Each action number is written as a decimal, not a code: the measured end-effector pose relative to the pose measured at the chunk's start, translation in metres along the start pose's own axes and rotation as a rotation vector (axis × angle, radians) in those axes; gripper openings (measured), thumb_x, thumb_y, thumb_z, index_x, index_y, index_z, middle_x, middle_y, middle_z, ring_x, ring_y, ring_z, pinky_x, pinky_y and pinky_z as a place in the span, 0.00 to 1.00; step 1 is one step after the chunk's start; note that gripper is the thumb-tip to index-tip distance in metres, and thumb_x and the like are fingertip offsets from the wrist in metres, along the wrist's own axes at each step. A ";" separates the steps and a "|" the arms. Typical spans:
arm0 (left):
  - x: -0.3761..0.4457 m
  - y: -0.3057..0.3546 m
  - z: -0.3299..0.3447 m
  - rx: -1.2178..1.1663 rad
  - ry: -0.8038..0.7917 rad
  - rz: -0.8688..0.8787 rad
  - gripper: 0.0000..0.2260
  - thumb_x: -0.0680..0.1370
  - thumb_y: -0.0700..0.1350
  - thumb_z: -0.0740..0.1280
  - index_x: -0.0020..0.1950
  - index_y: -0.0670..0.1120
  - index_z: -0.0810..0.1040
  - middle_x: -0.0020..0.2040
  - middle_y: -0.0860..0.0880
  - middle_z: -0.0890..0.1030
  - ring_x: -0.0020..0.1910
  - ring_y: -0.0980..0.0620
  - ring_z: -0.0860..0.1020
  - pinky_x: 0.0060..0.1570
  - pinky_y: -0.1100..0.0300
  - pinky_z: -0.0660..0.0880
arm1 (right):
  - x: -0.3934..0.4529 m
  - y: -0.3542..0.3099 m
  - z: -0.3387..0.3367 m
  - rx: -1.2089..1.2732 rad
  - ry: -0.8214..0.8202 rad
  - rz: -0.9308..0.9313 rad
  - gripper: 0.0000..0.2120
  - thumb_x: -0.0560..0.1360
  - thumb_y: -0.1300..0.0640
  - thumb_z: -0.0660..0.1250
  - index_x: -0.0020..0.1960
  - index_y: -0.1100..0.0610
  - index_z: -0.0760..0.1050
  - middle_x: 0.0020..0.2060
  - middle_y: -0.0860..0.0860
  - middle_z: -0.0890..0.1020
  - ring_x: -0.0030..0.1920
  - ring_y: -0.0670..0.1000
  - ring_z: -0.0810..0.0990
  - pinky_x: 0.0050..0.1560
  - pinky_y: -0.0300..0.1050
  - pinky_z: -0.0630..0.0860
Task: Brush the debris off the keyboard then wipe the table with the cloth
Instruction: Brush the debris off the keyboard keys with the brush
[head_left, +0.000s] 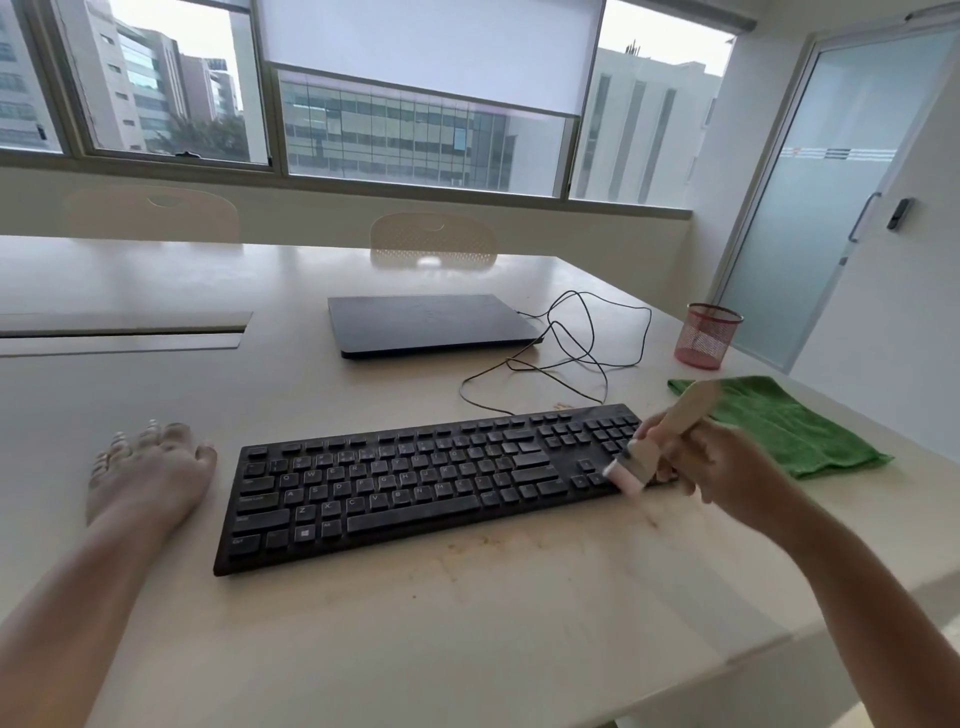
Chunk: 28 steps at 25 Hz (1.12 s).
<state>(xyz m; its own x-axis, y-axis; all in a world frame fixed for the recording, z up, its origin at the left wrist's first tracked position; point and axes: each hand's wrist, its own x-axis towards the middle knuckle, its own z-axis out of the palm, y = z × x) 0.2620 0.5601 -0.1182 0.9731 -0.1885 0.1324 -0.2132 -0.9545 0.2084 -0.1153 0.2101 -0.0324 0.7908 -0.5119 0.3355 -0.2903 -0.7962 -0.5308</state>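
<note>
A black keyboard (415, 478) lies on the beige table (363, 634), dusty between its keys. My right hand (727, 467) grips the wooden handle of a small paintbrush (660, 441); its pale bristles touch the keyboard's right end, over the arrow keys and number pad. My left hand (148, 475) rests flat on the table just left of the keyboard, fingers straight. A green cloth (789, 426) lies crumpled on the table to the right, behind my right hand. Brownish crumbs (483, 545) are scattered on the table in front of the keyboard.
A closed dark laptop (431, 322) sits behind the keyboard, with a thin black cable (571, 343) looping beside it. A red mesh pen cup (707, 335) stands at the far right edge. Two chairs and windows lie beyond the table; a glass door is at right.
</note>
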 end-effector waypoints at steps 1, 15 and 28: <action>0.003 -0.001 0.001 0.001 0.001 0.005 0.22 0.81 0.53 0.50 0.72 0.44 0.63 0.76 0.43 0.59 0.74 0.40 0.56 0.74 0.50 0.52 | -0.005 0.008 0.003 -0.064 0.003 0.001 0.20 0.69 0.27 0.52 0.46 0.36 0.75 0.31 0.49 0.81 0.26 0.47 0.77 0.28 0.41 0.74; 0.031 -0.017 0.022 0.016 -0.019 0.036 0.24 0.79 0.55 0.50 0.71 0.43 0.63 0.75 0.42 0.61 0.75 0.43 0.57 0.73 0.47 0.52 | 0.002 0.048 -0.022 -0.340 0.178 0.281 0.15 0.79 0.46 0.56 0.56 0.51 0.77 0.35 0.47 0.82 0.33 0.52 0.78 0.41 0.51 0.77; 0.027 -0.014 0.022 0.021 0.021 0.032 0.22 0.80 0.54 0.51 0.69 0.43 0.66 0.73 0.41 0.64 0.72 0.39 0.61 0.72 0.47 0.55 | 0.018 -0.003 0.021 -0.115 0.220 0.026 0.29 0.73 0.31 0.51 0.54 0.52 0.77 0.35 0.52 0.82 0.32 0.55 0.80 0.35 0.50 0.76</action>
<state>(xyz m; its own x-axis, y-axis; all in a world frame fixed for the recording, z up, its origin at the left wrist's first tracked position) 0.2934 0.5631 -0.1384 0.9637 -0.2146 0.1587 -0.2424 -0.9527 0.1832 -0.0889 0.2101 -0.0408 0.6493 -0.5805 0.4913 -0.3781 -0.8070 -0.4537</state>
